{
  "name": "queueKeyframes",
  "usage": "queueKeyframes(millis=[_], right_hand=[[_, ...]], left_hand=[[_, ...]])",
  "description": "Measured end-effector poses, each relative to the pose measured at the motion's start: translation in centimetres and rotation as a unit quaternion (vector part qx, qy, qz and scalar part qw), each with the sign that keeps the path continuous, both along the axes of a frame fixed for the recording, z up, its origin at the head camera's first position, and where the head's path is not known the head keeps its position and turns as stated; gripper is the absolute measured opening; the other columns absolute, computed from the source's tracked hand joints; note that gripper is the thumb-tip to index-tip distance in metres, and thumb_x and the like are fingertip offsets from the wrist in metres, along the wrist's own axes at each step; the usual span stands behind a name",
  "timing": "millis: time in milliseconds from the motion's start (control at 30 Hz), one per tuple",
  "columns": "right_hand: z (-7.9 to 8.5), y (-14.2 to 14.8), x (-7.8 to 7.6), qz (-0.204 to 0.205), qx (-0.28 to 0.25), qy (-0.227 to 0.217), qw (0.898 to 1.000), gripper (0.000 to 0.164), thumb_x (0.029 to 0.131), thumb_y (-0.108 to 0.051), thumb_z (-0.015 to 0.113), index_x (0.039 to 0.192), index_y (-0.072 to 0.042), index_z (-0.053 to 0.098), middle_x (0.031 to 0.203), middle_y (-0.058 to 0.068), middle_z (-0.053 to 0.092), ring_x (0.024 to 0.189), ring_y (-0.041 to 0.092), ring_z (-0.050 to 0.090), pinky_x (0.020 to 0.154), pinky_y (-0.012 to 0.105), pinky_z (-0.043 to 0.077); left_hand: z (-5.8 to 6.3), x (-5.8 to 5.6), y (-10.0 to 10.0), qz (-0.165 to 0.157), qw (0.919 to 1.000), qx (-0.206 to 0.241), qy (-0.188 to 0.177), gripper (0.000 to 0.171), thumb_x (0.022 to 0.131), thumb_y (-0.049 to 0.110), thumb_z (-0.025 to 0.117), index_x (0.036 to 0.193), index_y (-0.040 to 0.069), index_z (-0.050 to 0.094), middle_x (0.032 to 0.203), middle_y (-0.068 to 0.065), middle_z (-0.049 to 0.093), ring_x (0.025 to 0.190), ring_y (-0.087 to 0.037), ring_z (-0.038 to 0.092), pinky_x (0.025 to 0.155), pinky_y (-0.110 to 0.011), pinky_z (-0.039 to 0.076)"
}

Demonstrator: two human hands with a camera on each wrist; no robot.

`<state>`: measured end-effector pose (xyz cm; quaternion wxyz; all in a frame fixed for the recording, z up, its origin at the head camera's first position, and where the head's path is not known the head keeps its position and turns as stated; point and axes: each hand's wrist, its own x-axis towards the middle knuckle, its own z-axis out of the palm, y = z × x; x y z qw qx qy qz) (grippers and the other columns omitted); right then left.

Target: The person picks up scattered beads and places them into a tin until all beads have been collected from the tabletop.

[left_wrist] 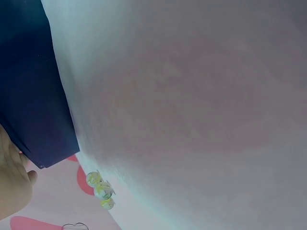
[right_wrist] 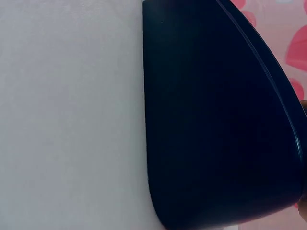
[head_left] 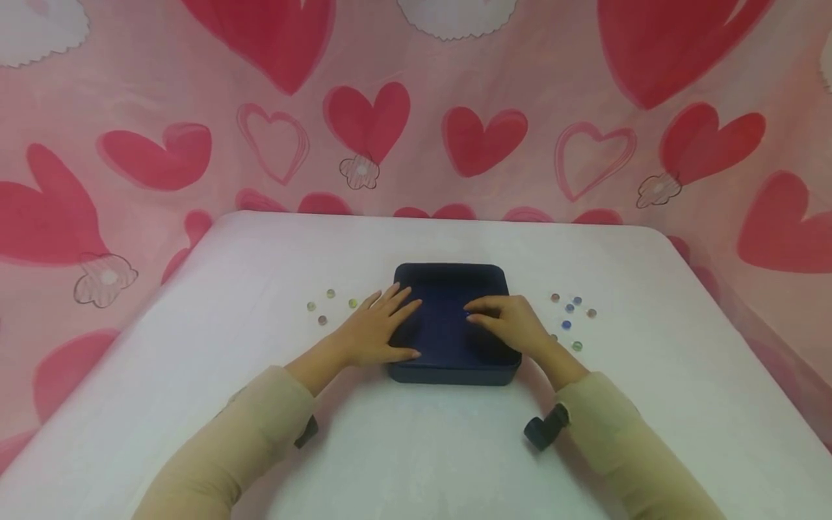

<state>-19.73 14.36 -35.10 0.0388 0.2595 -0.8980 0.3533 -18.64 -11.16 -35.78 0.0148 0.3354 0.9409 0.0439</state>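
Observation:
A dark blue rectangular box [head_left: 455,374] with an open top stands on the white table, its side wall [right_wrist: 211,115] filling much of the right wrist view. My left hand [head_left: 377,328] lies across the box's left rim with its fingers spread. In the left wrist view, part of that hand [left_wrist: 14,177] shows beside the box wall [left_wrist: 38,105]. Over the box's inside, my right hand [head_left: 510,325] pinches a small blue glass marble [head_left: 467,313] between thumb and fingers; the marble is mostly hidden. The right wrist view shows only a sliver of this hand at its edge.
Several glass marbles [head_left: 322,320] lie left of the box, some with yellow swirls [left_wrist: 103,190]. To its right are several more marbles [head_left: 567,325], blue, brownish and greenish. A pink cloth with red hearts [head_left: 484,141] hangs behind the table [head_left: 403,455].

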Motion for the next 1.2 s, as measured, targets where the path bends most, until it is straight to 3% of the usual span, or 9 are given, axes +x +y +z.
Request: queueKeyframes(millis=[567,900,1200], right_hand=[[-0.3,-1.9,-1.4,0.041,0.010,-0.001,0.999,0.017,0.076,-0.015,0.065,0.091,-0.007,0.068,0.088,0.004,0.065,0.084,0.017,0.059,0.075,0.034,0.046],[-0.6,-2.4,-1.6,0.036,0.020,-0.035,0.999,0.016,0.077,-0.015,0.065,0.091,-0.009,0.068,0.089,0.003,0.065,0.087,0.016,0.058,0.078,0.034,0.045],[-0.7,-2.7,-1.7,0.045,0.043,-0.022,0.998,0.015,0.075,-0.013,0.066,0.089,-0.007,0.068,0.086,0.002,0.066,0.085,0.016,0.059,0.076,0.033,0.045]], left_hand=[[0.0,-0.1,0.0,0.001,1.0000,-0.003,-0.008,0.082,0.076,0.065,0.039,0.138,0.016,0.020,0.144,-0.007,0.009,0.130,-0.023,-0.001,0.103,-0.041,0.006],[0.0,-0.1,-0.1,-0.003,1.0000,0.001,-0.007,0.082,0.076,0.066,0.038,0.138,0.016,0.020,0.144,-0.007,0.009,0.130,-0.023,-0.002,0.103,-0.041,0.005],[0.0,-0.1,-0.1,-0.003,1.0000,0.002,-0.005,0.082,0.076,0.065,0.039,0.138,0.015,0.021,0.143,-0.008,0.010,0.130,-0.023,-0.001,0.102,-0.042,0.006]])
